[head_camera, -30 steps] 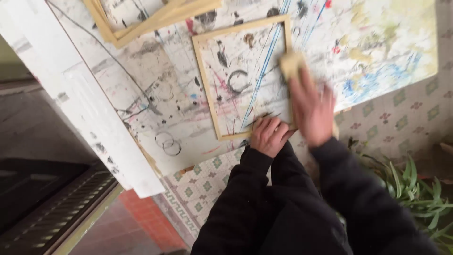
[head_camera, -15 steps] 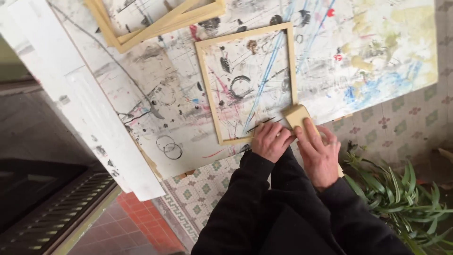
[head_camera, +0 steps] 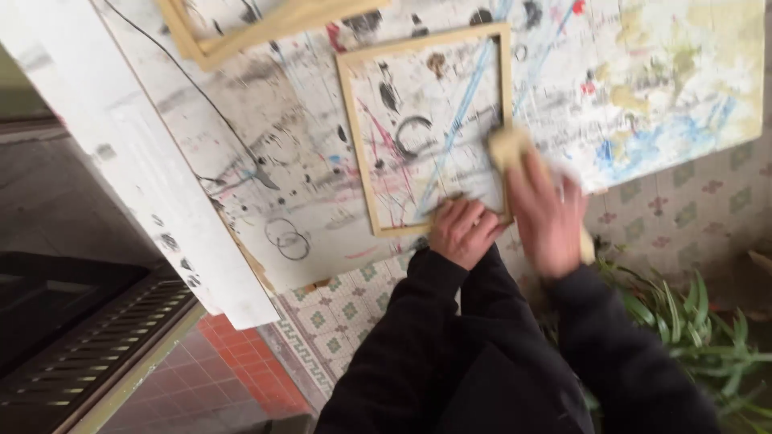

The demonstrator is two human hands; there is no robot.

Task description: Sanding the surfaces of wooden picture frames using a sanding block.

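Note:
A pale wooden frame (head_camera: 358, 133) lies flat on a paint-spattered white tabletop (head_camera: 265, 185). My left hand (head_camera: 462, 229) presses down on the frame's near rail by its near right corner. My right hand (head_camera: 547, 213), blurred by motion, grips a small tan block (head_camera: 509, 147) and holds it against the frame's right rail. Both arms wear black sleeves.
A second wooden frame (head_camera: 241, 36) lies at the far left of the tabletop. A thin black cable (head_camera: 193, 88) runs across the board. Below the table are patterned tiles (head_camera: 338, 321), red tiles, a green plant (head_camera: 700, 329) at right and a dark metal grate (head_camera: 88, 354) at left.
My right hand with the block slid along the frame's right rail: down toward the near corner, then back up again. My left hand stayed on the frame's near rail.

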